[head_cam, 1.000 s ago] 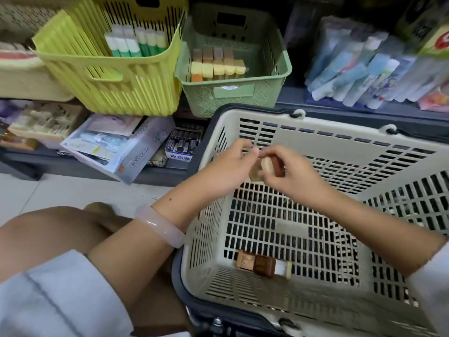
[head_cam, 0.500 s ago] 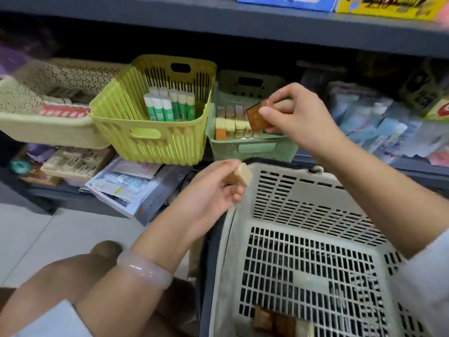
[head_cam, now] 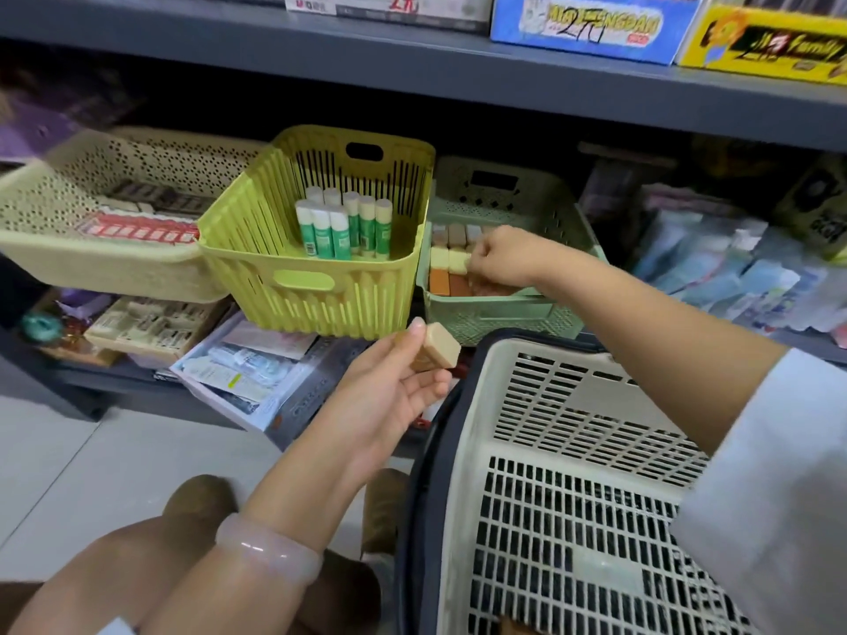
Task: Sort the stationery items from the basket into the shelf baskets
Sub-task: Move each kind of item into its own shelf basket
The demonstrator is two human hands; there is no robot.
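Placing is underway: right hand [head_cam: 499, 258] reaches into the green plastic shelf basket [head_cam: 495, 313], fingers curled among eraser rows; its grip is unclear. Left hand [head_cam: 389, 391] pinches a beige rectangular eraser [head_cam: 437, 352] nearby, probably next.

On the shelf, the glue-stick basket [head_cam: 316, 268] sits between the left basket [head_cam: 105, 268] and the eraser basket [head_cam: 495, 313], behind the shopping basket [head_cam: 476, 451].

Soft, even indoor light falls from above; the recess under the upper shelf [head_cam: 458, 80] lies in shadow. Edges bend and blur, especially far left.
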